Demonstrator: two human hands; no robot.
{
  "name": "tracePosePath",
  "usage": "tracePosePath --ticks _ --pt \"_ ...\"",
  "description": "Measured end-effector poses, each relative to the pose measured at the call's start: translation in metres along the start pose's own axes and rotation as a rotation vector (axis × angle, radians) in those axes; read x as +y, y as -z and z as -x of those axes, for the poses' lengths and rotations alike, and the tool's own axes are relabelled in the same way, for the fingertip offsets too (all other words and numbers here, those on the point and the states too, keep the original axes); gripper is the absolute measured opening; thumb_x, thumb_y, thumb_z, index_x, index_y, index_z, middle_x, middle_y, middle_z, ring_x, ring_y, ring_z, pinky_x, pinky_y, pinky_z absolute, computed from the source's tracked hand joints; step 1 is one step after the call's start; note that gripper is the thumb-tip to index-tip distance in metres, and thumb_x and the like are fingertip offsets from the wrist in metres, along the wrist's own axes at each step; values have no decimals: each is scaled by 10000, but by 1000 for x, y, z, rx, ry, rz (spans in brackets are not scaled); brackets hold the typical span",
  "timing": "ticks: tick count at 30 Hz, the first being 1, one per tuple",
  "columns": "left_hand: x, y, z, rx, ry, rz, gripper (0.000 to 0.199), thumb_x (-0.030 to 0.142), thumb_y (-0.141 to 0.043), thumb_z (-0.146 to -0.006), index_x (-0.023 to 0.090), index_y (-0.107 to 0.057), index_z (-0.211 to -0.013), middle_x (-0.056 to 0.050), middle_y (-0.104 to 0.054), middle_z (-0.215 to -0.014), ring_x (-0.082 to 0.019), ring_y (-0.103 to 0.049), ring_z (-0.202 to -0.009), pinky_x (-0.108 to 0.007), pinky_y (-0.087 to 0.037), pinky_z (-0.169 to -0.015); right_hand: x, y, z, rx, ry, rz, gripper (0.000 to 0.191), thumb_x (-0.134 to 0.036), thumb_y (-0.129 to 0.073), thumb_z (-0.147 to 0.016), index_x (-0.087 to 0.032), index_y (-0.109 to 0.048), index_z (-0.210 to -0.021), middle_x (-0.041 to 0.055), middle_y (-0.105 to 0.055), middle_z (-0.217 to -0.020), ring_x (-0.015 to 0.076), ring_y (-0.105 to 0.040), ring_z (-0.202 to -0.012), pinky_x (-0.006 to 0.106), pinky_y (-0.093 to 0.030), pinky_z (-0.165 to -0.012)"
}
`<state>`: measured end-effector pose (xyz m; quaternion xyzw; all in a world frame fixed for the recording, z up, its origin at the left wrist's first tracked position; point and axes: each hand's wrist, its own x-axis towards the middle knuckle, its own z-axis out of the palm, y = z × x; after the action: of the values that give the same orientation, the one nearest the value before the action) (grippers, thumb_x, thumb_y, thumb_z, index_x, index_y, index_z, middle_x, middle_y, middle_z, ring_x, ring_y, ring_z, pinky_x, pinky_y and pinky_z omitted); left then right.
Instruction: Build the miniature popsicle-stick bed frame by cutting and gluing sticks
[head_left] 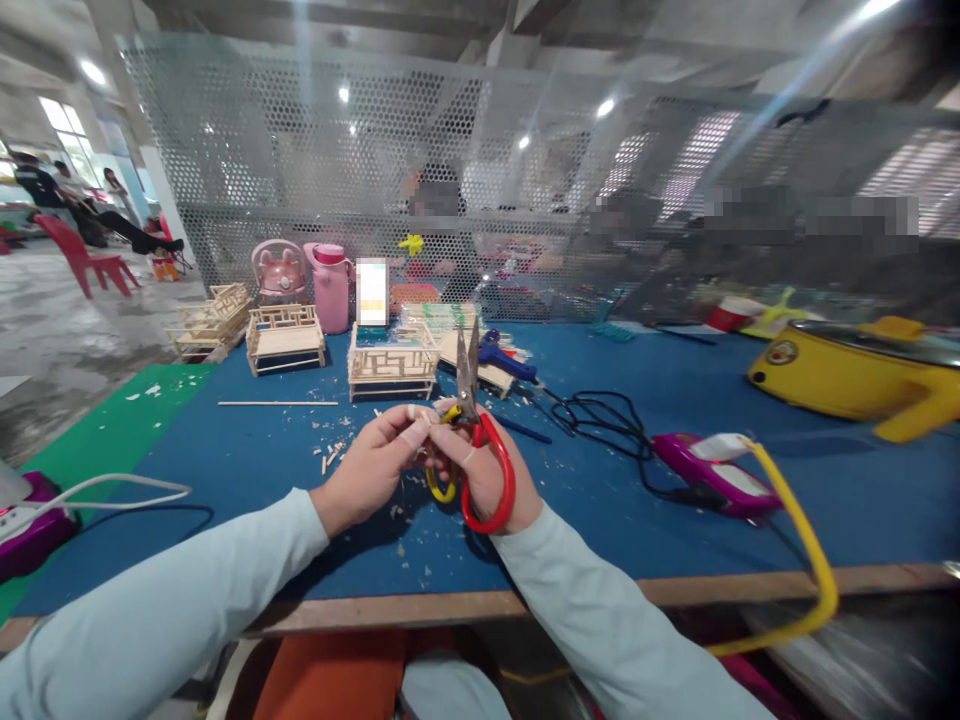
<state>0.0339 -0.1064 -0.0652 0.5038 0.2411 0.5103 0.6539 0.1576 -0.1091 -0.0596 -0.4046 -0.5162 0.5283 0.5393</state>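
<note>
My right hand (491, 475) is closed with a pair of scissors (468, 385) hooked in it, one handle red and the other yellow. The blades stand up, pointing away from me, slightly apart. Close against it, my left hand (382, 460) pinches with thumb and forefinger; a small pale piece seems to be between the fingertips, too small to name. Fingertips of both hands meet there. Beyond them stands a miniature wooden bench (394, 370) made of thin sticks. Short cut stick pieces (330, 458) and a long thin stick (277, 403) lie left of my hands.
Two more stick-built models (285, 340) (210, 325) stand at the back left, near a pink bottle (331, 290) and a lit phone (373, 295). A blue glue gun (504, 358) trails a black cable to a purple power strip (716, 475). A yellow pot (847, 370) sits right.
</note>
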Motion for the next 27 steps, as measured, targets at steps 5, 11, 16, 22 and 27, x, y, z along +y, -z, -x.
tracePosePath --ticks 5,11,16,22,27 --pt "2 4 -3 43 23 -63 335 479 -557 -734 153 -483 -754 28 -486 -697 -63 -467 -615 -195 -437 -603 -12 10 5 -21 123 196 325 -436 -597 -705 -207 -502 -915 -38 -513 -641 85 -456 -508 220 -377 -476" --pt "6 9 -5 89 -79 -266 360 510 -478 -773 151 -471 -738 27 -474 -658 -69 -448 -576 -199 -406 -578 -22 19 8 -202 175 432 327 -464 -552 -734 -180 -531 -894 -4 -536 -683 106 -448 -574 233 -393 -543" --pt "9 8 -5 103 -143 -351 364 501 -453 -789 148 -469 -701 18 -493 -649 -74 -452 -577 -197 -404 -572 -18 18 9 -316 267 512 360 -472 -512 -756 -174 -549 -954 24 -565 -779 138 -472 -658 273 -413 -662" --pt "14 5 -4 109 -125 -337 390 527 -471 -762 144 -469 -688 18 -497 -624 -74 -456 -557 -203 -401 -557 -15 19 11 -368 258 475 400 -521 -505 -746 -176 -556 -941 13 -531 -739 123 -439 -618 249 -401 -603" --pt "15 5 -4 82 -135 -344 367 493 -452 -789 146 -455 -672 19 -488 -615 -74 -459 -558 -206 -397 -564 -12 22 10 -407 215 429 416 -519 -483 -764 -197 -550 -1018 9 -521 -715 118 -435 -589 241 -402 -577"
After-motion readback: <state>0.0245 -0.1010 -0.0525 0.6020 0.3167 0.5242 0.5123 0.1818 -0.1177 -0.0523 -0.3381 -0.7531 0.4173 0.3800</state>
